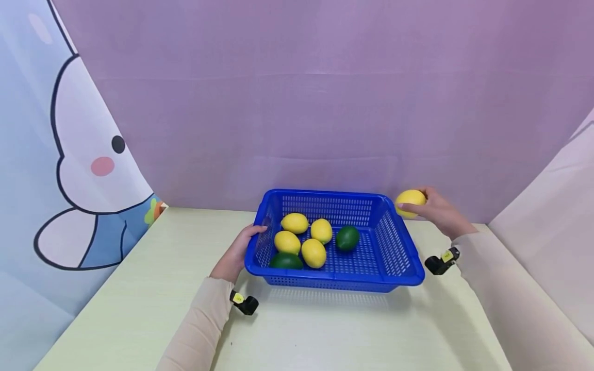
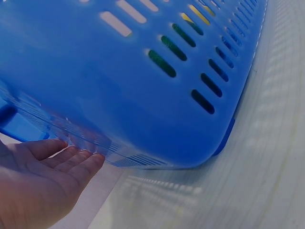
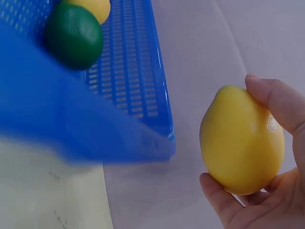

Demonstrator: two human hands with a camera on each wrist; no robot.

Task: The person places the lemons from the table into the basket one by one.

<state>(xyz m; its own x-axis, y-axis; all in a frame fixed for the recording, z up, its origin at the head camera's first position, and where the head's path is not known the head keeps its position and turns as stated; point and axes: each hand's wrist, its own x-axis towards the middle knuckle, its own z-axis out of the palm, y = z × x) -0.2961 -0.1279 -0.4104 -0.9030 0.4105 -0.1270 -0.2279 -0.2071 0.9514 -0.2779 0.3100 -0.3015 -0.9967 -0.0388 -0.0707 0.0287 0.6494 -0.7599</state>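
My right hand (image 1: pixel 440 210) holds a yellow lemon (image 1: pixel 410 203) in the air just beyond the right rim of a blue plastic basket (image 1: pixel 339 283). In the right wrist view, thumb and fingertips pinch that lemon (image 3: pixel 242 140) from opposite sides. The left hand (image 1: pixel 238 251) grips the basket's left rim, thumb over the edge and fingers against the outer wall; the left wrist view shows these fingers (image 2: pixel 78 167) beside the slotted side. Inside lie several lemons (image 1: pixel 313 253), mostly toward the left, a dark green lime-like fruit (image 1: pixel 347 238) near the middle and another green one (image 1: pixel 285 260) at the front left.
The basket stands on a pale wooden table (image 1: pixel 297 335), close to a purple cloth backdrop (image 1: pixel 278 103). On the left hangs a cloth with a cartoon rabbit (image 1: pixel 97 139), and on the right a white cloth (image 1: pixel 552 206). A small black camera sits on each wrist.
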